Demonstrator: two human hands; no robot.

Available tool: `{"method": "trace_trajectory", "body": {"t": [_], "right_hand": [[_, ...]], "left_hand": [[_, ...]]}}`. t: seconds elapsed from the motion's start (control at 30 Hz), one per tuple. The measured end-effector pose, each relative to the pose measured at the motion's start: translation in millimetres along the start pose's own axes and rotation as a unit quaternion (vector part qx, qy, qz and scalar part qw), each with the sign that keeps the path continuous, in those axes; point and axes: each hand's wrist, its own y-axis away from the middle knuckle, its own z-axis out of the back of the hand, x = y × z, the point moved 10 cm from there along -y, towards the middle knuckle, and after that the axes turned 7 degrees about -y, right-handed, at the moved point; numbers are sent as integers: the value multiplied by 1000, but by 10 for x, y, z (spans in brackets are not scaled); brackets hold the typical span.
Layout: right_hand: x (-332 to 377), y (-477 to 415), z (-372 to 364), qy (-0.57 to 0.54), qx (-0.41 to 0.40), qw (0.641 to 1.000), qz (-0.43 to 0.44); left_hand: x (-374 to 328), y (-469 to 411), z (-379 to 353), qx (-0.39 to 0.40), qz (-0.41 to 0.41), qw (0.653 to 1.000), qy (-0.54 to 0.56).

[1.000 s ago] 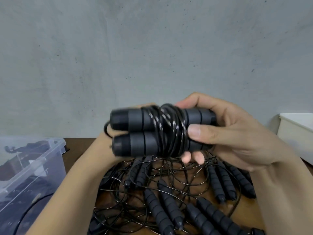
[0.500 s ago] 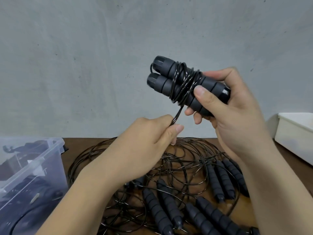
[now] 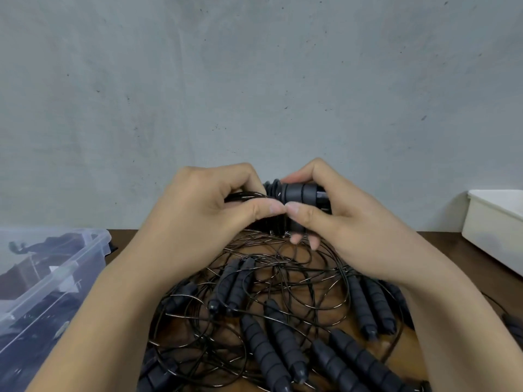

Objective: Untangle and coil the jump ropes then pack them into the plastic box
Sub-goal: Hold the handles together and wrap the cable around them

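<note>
A: Start with the biggest thing. Where does the plastic box [image 3: 56,267] stand?

B: At the left edge of the table [image 3: 467,256], with dark ropes lying in it. It is well apart from the hands, so the carry across is where a slack bundle could spring open.

A: And the tangled pile [image 3: 271,306]?

B: It covers the table directly beneath the hands, thin black cables looped over and under many ribbed handles. If the person lowers the bundle there, a loose loop could snag a handle and drag the heap along.

A: The white tub [image 3: 498,230] on the right?

B: Only a wrong destination; the task names the plastic box.

A: Then the hands.

B: The left hand [image 3: 203,219] is curled tight, thumb and fingers pinching the cable wraps of the wound rope [image 3: 300,193]. The right hand [image 3: 348,230] is wrapped round its handles, thumb pressed across the front, and the two thumb tips touch. Together they hold the bundle in the air above the pile.

A: So the smallest risk?

B: The cable's tail end. It is hidden under the fingers, so whether it is tucked cannot be told. Springy cable tends to uncoil. If the left pinch eases before the end is locked under a wrap, the turns would likely slide off the handles, and the coiling would have to be redone.
</note>
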Motion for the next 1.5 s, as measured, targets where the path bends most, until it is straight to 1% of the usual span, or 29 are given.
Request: {"method": "trace_trajectory", "body": {"t": [0.1, 0.17, 0.37, 0.47, 0.5, 0.57, 0.63, 0.7, 0.73, 0.77, 0.8, 0.87, 0.9, 0.93, 0.97, 1.0, 1.03, 1.1, 1.13, 1.23, 1.3, 1.4, 1.5], "right_hand": [[54, 78, -142, -43, 83, 995, -20], [113, 130, -175, -70, 117, 990, -20], [178, 241, -207, -132, 185, 973, -34], [224, 287, -215, -180, 208, 961, -22], [251, 296, -204, -198, 211, 957, -15], [314, 288, -169, -240, 204, 949, 2], [358, 255, -122, -282, 181, 942, 21], [365, 205, -70, -307, 145, 940, 36], [358, 181, -45, -313, 127, 940, 40], [349, 159, -20, -318, 108, 941, 45], [348, 141, 5, -325, 89, 940, 50], [353, 111, 55, -336, 48, 939, 62], [363, 102, 80, -338, 28, 938, 71], [378, 92, 105, -338, 6, 938, 82], [388, 86, 138, -332, -17, 938, 96], [392, 83, 178, -321, -42, 940, 111], [396, 84, 226, -300, -69, 943, 127], [413, 96, 313, -217, -124, 955, 158], [417, 104, 347, -166, -147, 961, 165], [388, 128, 448, -49, -197, 967, 153], [366, 129, 471, -9, -209, 968, 142], [289, 104, 472, 55, -222, 966, 124], [215, 46, 377, 114, -197, 968, 101]], "left_hand": [[60, -8, 53, -9, 8, 999, 47], [122, -13, 47, 1, 14, 996, 88], [153, -34, 23, 13, -4, 992, 123], [212, -25, -75, 39, 11, 984, 172], [156, -39, -108, 51, 2, 979, 199], [112, -60, -182, 70, -8, 970, 233], [404, -29, -270, 62, 26, 974, 216], [859, 47, -382, 65, 80, 988, 112], [1069, 96, -434, 75, 109, 989, 62], [1146, 137, -520, 100, 117, 988, 23], [1023, 116, -559, 100, 106, 989, 3], [556, 34, -575, 114, 69, 991, -21], [158, -33, -397, 43, 7, 999, -21], [34, 23, -578, 120, 37, 992, 23], [-14, -15, -610, 87, 6, 996, -19], [35, -19, -614, 56, -11, 998, -32], [-5, -3, -725, 87, -20, 996, -32], [-60, 60, -854, 138, 5, 990, -3], [-61, 76, -863, 142, 13, 990, -6], [-90, 90, -821, 162, -8, 984, -73], [-88, 83, -731, 160, -6, 983, -92], [-137, 66, -543, 125, -27, 986, -104], [-199, 46, -306, 74, -56, 991, -97]]}}
